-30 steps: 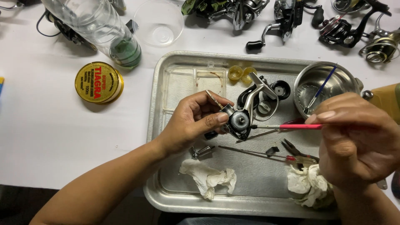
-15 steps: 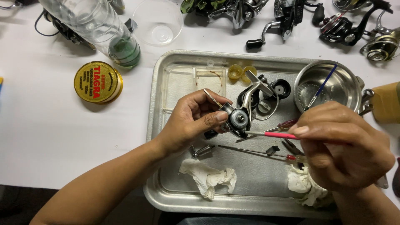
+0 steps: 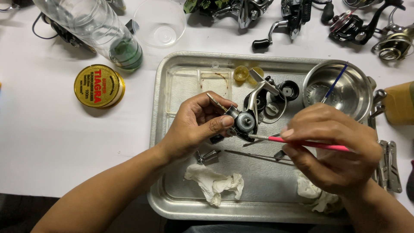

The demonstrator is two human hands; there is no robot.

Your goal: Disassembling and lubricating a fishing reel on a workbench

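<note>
My left hand (image 3: 196,125) grips a partly stripped silver and black fishing reel (image 3: 252,110) over a metal tray (image 3: 172,190). The reel's round side opening faces up. My right hand (image 3: 332,146) pinches a thin pink-handled brush (image 3: 302,142), and the brush's metal tip touches the reel body just below that opening. Several small reel parts, among them a black ring (image 3: 288,89), lie in the tray behind the reel.
A steel bowl (image 3: 338,88) with a blue stick stands at the tray's back right. Crumpled tissues (image 3: 213,183) and thin metal rods (image 3: 254,154) lie in the tray. On the white table are a yellow round tin (image 3: 98,85), a clear bottle (image 3: 97,30), a clear cup (image 3: 158,21), several other reels (image 3: 293,17) and pliers (image 3: 388,166).
My right hand has slid left and slightly lower, bringing the brush tip onto the reel body. My left hand and the reel have barely moved.
</note>
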